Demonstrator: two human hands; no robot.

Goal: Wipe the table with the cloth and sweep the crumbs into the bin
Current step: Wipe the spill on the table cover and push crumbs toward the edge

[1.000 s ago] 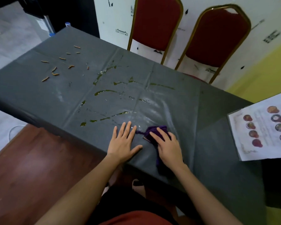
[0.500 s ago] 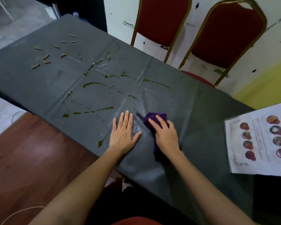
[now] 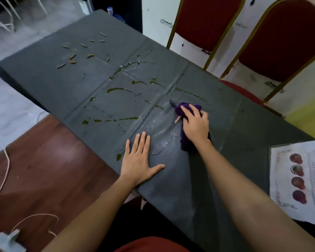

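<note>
A grey-covered table (image 3: pixel 62 84) runs from the far left to the near right. Greenish streaks of spilled liquid (image 3: pixel 119 90) cross its middle, and several orange-brown crumbs (image 3: pixel 72 58) lie scattered at its far left end. My right hand (image 3: pixel 195 123) presses down on a purple cloth (image 3: pixel 180 109) beyond the table's middle, the cloth's tail trailing under my wrist. My left hand (image 3: pixel 139 160) lies flat on the table near the front edge, fingers spread, holding nothing. A wet smear shines between my hands. No bin is in view.
A printed sheet with round pictures (image 3: pixel 298 175) lies at the table's right end. Two red chairs with gold frames (image 3: pixel 204 22) (image 3: pixel 287 39) stand behind the table against a white wall. Brown floor with a cord (image 3: pixel 5 171) is at the left.
My right hand has pushed the cloth away from me across the table, leaving a wet trail. My left hand stays flat near the front edge. The view has shifted.
</note>
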